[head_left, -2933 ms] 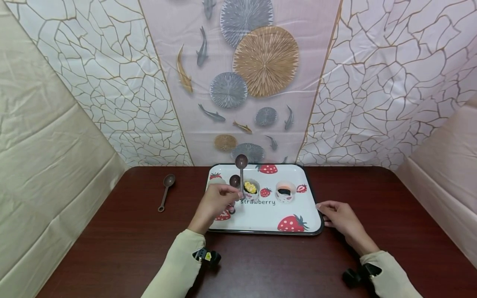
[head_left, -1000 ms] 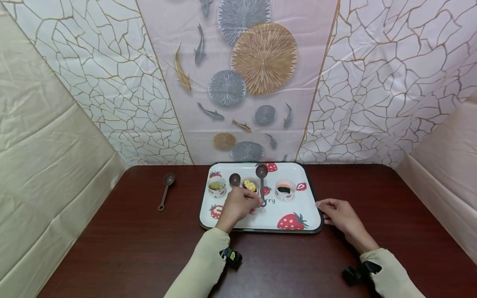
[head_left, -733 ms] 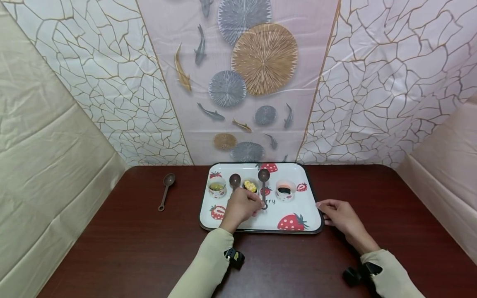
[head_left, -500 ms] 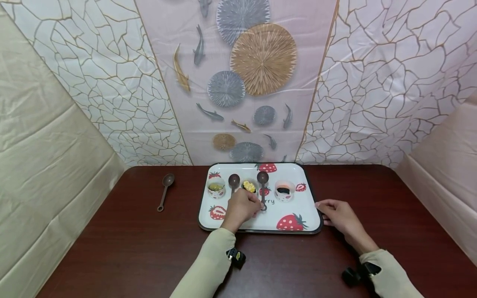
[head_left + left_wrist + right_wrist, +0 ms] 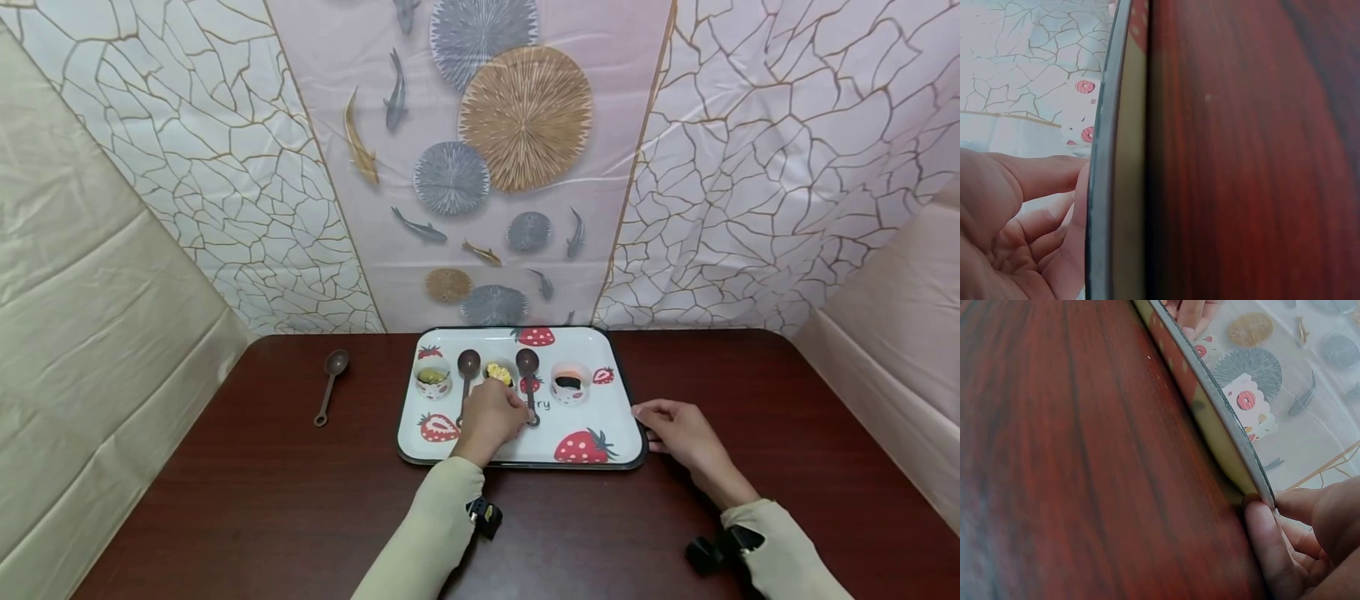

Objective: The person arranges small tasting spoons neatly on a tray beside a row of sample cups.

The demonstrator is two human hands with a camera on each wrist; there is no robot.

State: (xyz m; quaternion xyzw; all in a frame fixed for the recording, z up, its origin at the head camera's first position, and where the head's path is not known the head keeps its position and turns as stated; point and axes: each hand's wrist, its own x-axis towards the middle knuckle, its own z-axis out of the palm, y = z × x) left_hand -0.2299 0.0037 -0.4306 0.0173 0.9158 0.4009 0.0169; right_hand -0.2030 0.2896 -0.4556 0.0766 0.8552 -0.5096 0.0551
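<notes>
In the head view my left hand (image 5: 491, 419) reaches over the strawberry-print tray (image 5: 487, 450), its fingertips pinching the ringed handle end of a brown measuring spoon (image 5: 528, 362). This spoon lies bowl-away between the middle and right cups. In the left wrist view, thumb and fingers (image 5: 1054, 172) meet behind the tray's rim, which hides the spoon. A second brown measuring spoon (image 5: 468, 362) lies left of the middle cup, its handle partly behind the hand. My right hand (image 5: 686, 437) grips the tray's right rim near the front corner, thumb (image 5: 1266, 534) against the outer side.
On the tray stand a left paper cup (image 5: 432, 389) with greenish food, a middle cup with yellow-topped food (image 5: 498, 372), and a right cup (image 5: 571, 393) with a black-banded piece. A third measuring spoon (image 5: 332, 383) lies on the dark wooden table (image 5: 262, 500), left of the tray.
My left hand has carried the measuring spoon rightward from above the second spoon and lowered it onto the tray, right of the middle cup. The right hand stays at the rim.
</notes>
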